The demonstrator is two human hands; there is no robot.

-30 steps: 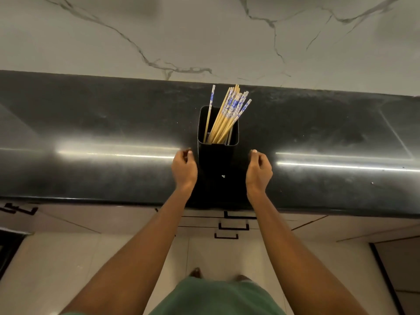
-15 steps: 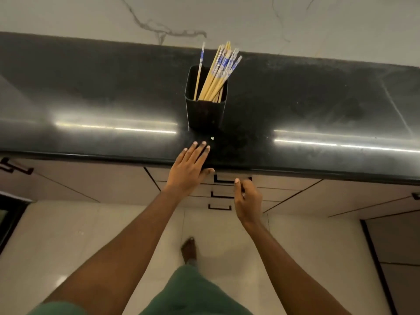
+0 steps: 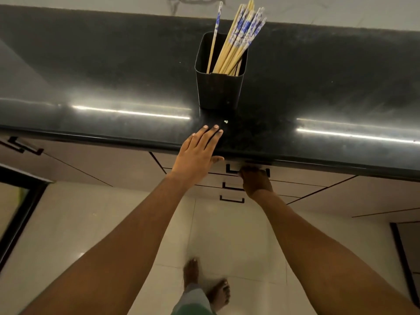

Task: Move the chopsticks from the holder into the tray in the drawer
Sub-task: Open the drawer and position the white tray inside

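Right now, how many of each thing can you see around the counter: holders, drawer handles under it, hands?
Black holder with chopsticks, too bunched to count: 1
Stacked drawer handles, top, middle, bottom: 3
Hands, left hand flat on the countertop, right hand at the top handle: 2
Total: 6

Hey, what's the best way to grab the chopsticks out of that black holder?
Probably take the chopsticks by their blue-patterned upper ends, coming from above. Those ends fan out over the holder rim, leaning right, while the plain lower ends sit deep inside. One stands apart on the left, so gather it separately.
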